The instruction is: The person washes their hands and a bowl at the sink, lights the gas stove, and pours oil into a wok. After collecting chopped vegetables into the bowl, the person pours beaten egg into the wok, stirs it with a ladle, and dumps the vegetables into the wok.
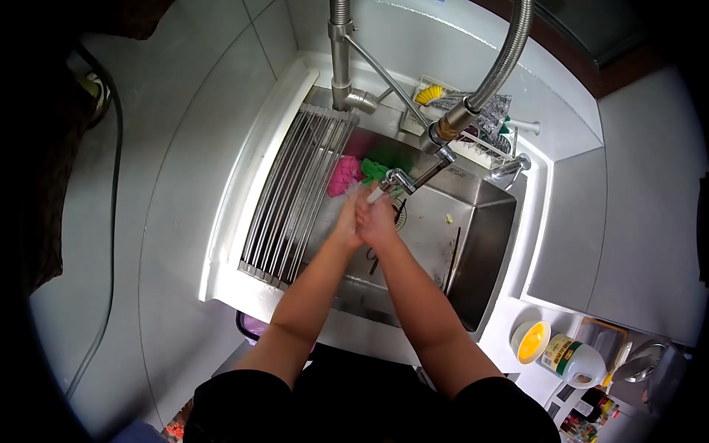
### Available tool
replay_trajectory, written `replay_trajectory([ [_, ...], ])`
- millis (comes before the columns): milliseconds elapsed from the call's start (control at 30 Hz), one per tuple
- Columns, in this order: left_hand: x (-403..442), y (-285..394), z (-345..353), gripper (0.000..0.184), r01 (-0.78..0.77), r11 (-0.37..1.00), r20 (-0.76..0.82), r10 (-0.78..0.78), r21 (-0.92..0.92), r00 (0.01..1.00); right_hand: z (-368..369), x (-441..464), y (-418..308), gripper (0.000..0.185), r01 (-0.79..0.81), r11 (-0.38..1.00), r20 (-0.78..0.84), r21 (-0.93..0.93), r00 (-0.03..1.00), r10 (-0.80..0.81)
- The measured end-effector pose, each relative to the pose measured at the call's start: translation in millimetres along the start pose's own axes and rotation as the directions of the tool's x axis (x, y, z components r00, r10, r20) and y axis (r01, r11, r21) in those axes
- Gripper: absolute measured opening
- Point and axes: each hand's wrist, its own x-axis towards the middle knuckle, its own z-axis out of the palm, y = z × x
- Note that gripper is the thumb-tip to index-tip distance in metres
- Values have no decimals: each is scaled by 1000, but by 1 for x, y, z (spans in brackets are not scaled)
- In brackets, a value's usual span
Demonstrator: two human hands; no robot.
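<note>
Both my hands are together under the running faucet (399,179), above the steel sink (430,240). My left hand (350,218) presses against my right hand (379,220), and a white stream of water falls onto them. Their fingers overlap and blur, so whether anything lies between them cannot be seen. Just beyond the hands, a crumpled pink cloth or glove (344,176) and a bunched green one (374,170) lie in the sink. Part of the drain strainer (401,214) shows beside my right hand.
A roll-up drying rack (299,192) covers the sink's left side. A thin dark stick (453,258) rests in the basin. Behind stand a hose faucet (509,55) and a caddy (480,151). At right are a bowl with yellow contents (532,342) and a plastic jug (580,363).
</note>
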Motion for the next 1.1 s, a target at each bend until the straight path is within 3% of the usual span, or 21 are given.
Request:
replay_trajectory([
  [33, -2, -1, 1, 38, 1, 1000, -1, -1, -2, 1000, -4, 9, 4, 34, 158, 601, -144, -783, 895, -423],
  [67, -3, -2, 3, 37, 20, 999, 32, -18, -39, 999, -8, 15, 6, 37, -87, -237, 118, -968, 674, -729],
  [133, -14, 1, 25, 36, 42, 997, 63, -38, -70, 997, 26, 3, 11, 40, -54, -172, 92, -984, 669, -737],
  [200, -28, 6, 60, 33, -36, 999, -278, 41, 24, 960, 41, -5, 6, 39, -93, -367, 222, -926, 653, -724],
  [300, 7, 7, 34, 28, -270, 952, -439, 307, 147, 844, 51, -9, -1, 37, -154, -628, 405, -763, 643, -650],
  [333, -3, 15, 56, 28, -271, 952, -439, 307, 143, 845, 41, -4, -2, 37, -155, -631, 406, -760, 644, -648],
  [400, -21, 28, 95, 21, -148, 988, -369, 150, 32, 917, 11, 8, -2, 28, 40, -122, 113, -992, 725, -679],
  [433, -2, 27, 77, 21, -149, 988, -369, 149, 30, 917, 8, 14, -3, 28, 38, -124, 113, -992, 726, -678],
  [467, 28, 23, 43, 20, -178, 978, -180, 196, 110, 964, 8, 22, -4, 23, 262, 520, -101, -813, 816, -570],
  [500, 25, 26, 49, 20, -200, 968, -81, 213, 150, 974, 5, 30, -5, 19, 303, 924, -174, -235, 922, -346],
  [533, 22, 28, 54, 19, -228, 956, 19, 228, 184, 973, 2, 36, -7, 19, 300, 924, -171, -236, 924, -344],
  [567, 17, 23, 58, 22, -470, 588, 188, 477, 658, 859, -3, 40, -9, 21, 292, 928, -69, -233, 946, -316],
  [600, 0, 21, 74, 24, -529, -27, 455, 549, 848, 701, -7, 46, -12, 23, 284, 931, 33, -231, 958, -284],
  [633, -14, 21, 74, 24, -527, -25, 452, 550, 849, 702, -5, 57, -12, 32, 456, 886, -121, -83, 878, -463],
  [700, -41, 19, 67, 23, -519, -528, 699, 221, 672, 680, 3, 56, -30, 35, 376, 926, -31, -5, 926, -376],
  [733, -49, 8, 62, 25, -618, -318, 692, 246, 719, 679, 17, 56, -36, 37, 290, 955, 71, 68, 953, -294],
  [767, -58, -5, 59, 27, -686, -91, 681, 269, 722, 681, 33, 63, -39, 35, 441, 892, -206, 97, 886, -415],
  [867, -114, -15, 97, 29, -735, -85, 704, 380, 673, 600, 59, 73, -40, 32, 547, 833, -437, 81, 771, -464],
  [967, -116, -5, 107, 30, -711, -245, 751, 270, 659, 603, 63, 78, -34, 30, 561, 827, -468, 29, 739, -485],
  [1033, -62, 12, 86, 42, -346, 154, 299, 263, 926, 917, 53, 85, -23, 29, 550, 835, -458, 21, 748, -481],
  [1100, -3, 33, 51, 48, -445, -282, 527, 467, 850, 711, 37, 88, -13, 26, 462, 886, -215, -49, 861, -461],
])
